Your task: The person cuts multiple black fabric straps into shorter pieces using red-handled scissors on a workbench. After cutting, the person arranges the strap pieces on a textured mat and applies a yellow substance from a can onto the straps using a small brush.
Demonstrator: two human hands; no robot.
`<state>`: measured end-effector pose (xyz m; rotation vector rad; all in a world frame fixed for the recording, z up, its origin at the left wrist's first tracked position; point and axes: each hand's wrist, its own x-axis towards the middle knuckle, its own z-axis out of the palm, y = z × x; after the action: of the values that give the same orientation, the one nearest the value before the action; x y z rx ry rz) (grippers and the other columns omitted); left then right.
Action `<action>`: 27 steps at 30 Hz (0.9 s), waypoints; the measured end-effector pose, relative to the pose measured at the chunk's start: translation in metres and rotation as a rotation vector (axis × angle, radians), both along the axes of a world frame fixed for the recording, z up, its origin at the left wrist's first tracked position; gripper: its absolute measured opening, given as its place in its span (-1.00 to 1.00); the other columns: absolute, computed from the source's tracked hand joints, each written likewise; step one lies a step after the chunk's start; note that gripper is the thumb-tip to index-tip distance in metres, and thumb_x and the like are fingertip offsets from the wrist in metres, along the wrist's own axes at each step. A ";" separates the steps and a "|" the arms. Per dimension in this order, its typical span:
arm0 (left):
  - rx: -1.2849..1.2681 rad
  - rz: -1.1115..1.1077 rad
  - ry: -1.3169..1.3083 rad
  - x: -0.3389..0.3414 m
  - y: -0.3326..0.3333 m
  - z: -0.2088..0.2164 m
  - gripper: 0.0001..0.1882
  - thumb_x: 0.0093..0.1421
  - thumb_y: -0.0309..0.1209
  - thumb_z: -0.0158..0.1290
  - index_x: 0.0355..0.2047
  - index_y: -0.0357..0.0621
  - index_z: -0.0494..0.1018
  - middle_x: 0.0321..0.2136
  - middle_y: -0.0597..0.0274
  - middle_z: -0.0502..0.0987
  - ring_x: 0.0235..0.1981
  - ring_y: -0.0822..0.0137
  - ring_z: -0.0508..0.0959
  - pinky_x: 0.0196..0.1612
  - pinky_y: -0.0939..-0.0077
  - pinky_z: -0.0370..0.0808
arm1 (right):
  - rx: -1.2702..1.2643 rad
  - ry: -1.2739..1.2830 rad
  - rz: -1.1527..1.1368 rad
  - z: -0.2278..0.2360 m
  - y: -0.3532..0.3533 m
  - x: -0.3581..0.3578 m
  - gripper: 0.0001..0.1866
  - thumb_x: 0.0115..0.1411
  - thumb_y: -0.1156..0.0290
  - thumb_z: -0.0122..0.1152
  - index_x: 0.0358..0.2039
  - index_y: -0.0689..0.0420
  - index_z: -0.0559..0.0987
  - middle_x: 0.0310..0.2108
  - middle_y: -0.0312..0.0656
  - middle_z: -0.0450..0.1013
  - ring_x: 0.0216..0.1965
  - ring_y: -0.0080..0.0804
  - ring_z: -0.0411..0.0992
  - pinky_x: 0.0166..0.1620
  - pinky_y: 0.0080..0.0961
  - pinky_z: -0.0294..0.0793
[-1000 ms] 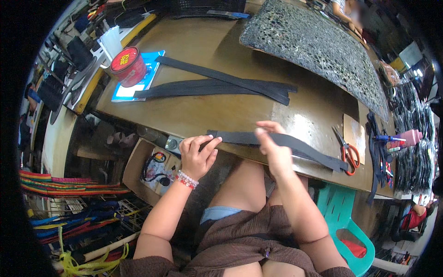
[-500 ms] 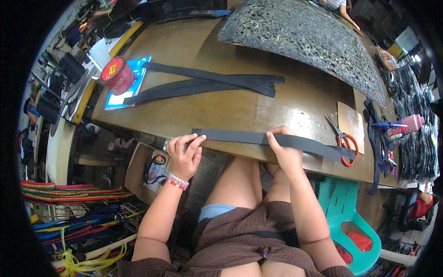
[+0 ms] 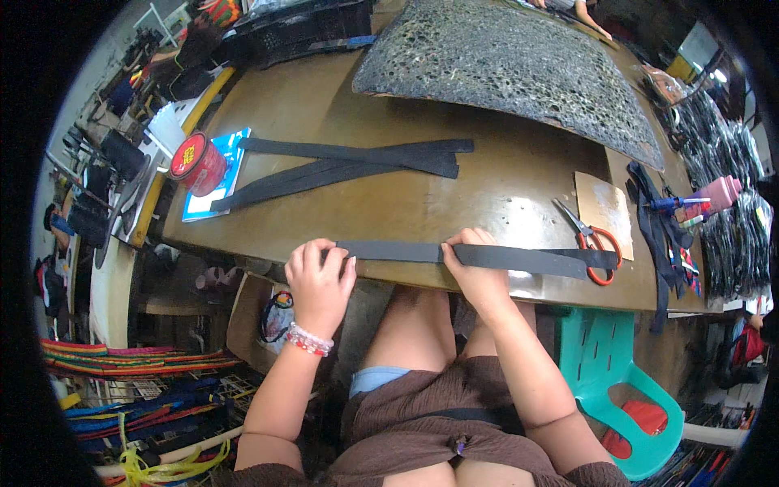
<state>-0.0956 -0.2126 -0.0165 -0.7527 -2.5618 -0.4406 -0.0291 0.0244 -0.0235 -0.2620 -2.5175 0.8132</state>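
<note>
A flat black strap (image 3: 398,251) runs left to right along the near edge of the brown table. My left hand (image 3: 316,272) pinches its left end, the fingers curled over it. Partway along, my right hand (image 3: 477,268) grips the strap with thumb and fingers. The strap's right end lies over the orange-handled scissors (image 3: 599,243), partly covering the handles. Farther back, several more black straps (image 3: 333,165) lie crossed on the table, their left ends over a blue-and-white booklet (image 3: 227,183).
On the booklet stands a red tin (image 3: 203,169). A rough grey speckled slab (image 3: 503,73) covers the far right of the table (image 3: 308,89). Brown cardboard (image 3: 600,207) lies by the scissors. A green plastic chair (image 3: 604,357) stands at the right, and colourful straps (image 3: 138,361) hang lower left.
My right hand has slid left along the strap, closer to my left hand. The table and its things appear shifted slightly left and down in the view.
</note>
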 end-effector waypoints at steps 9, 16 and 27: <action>-0.217 -0.534 -0.273 0.024 0.079 0.026 -0.64 0.08 -0.56 -0.09 -0.07 -0.31 0.43 -0.18 0.06 0.49 -0.13 0.10 0.46 -0.01 0.32 0.44 | -0.380 -0.038 0.054 0.013 0.027 0.010 -0.76 0.06 0.32 0.33 -0.26 0.11 0.60 -0.29 -0.19 0.39 -0.23 -0.31 0.39 -0.13 -0.38 0.40; -0.277 -0.555 -0.237 0.026 0.082 0.031 -0.48 0.07 -0.59 -0.10 0.10 -0.11 0.37 -0.22 0.10 0.40 -0.22 0.08 0.38 -0.08 0.31 0.46 | -0.586 -0.044 -0.076 0.024 0.101 0.071 -0.80 0.15 0.28 0.29 -0.27 0.11 0.60 -0.38 -0.37 0.50 -0.35 -0.60 0.39 -0.24 -0.63 0.35; -0.342 -0.512 -0.286 0.028 0.089 0.039 -0.42 0.05 -0.63 -0.09 0.12 0.00 0.38 -0.26 0.08 0.38 -0.24 0.05 0.37 -0.10 0.29 0.46 | -0.328 -0.104 -0.144 0.015 0.117 0.069 -0.82 0.03 0.36 0.37 -0.39 0.19 0.63 -0.48 -0.13 0.55 -0.43 -0.37 0.51 -0.29 -0.46 0.46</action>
<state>-0.0681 -0.1233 0.0228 -1.5887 -2.7227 -0.2759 0.0401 0.1417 -0.0084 -0.6010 -2.4143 1.1767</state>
